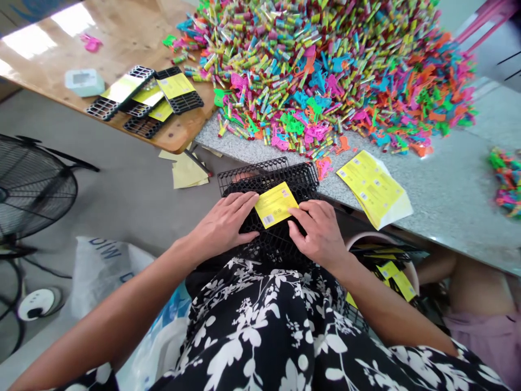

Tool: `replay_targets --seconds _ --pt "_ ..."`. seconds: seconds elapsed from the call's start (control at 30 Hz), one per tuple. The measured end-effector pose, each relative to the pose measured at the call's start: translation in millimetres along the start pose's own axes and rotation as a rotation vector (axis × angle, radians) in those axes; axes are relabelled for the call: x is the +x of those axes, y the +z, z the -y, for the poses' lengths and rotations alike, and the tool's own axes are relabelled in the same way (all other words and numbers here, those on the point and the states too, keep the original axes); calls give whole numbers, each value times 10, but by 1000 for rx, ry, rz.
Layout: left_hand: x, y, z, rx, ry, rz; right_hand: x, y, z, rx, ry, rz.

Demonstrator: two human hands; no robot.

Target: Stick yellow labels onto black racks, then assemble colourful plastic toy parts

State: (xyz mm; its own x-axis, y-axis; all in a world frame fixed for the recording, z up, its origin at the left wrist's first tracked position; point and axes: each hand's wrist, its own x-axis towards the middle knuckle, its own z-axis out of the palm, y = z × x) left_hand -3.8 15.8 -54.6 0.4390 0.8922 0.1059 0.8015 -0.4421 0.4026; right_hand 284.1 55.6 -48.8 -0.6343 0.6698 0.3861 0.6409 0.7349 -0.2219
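Observation:
A yellow printed card [277,202] lies on a stack of black plastic lattice racks [280,241] at my lap. My left hand [223,224] rests over the left side of the racks, fingers stretched out and thumb apart, with the fingertips at the card's left edge. On the other side, my right hand [319,231] has its fingers curled and takes the card's right edge between index finger and thumb. The undersides of both hands are hidden.
A large heap of colourful small plastic pieces and tubes [285,70] covers the grey table. Yellow card sheets [374,190] lie at its edge. Finished-looking racks [142,98] sit on the wooden table. A bucket [411,271] stands right, near another person's leg [476,282]; a fan [32,190] stands left.

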Motion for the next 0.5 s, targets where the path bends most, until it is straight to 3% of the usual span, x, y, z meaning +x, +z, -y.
replay_targets --seconds 0.23,0.5 --pt "11 14 -4 -32 -7 -6 -79 14 114 223 118 -75" --pt "13 38 -2 -41 -33 -11 155 -145 168 613 436 -92"
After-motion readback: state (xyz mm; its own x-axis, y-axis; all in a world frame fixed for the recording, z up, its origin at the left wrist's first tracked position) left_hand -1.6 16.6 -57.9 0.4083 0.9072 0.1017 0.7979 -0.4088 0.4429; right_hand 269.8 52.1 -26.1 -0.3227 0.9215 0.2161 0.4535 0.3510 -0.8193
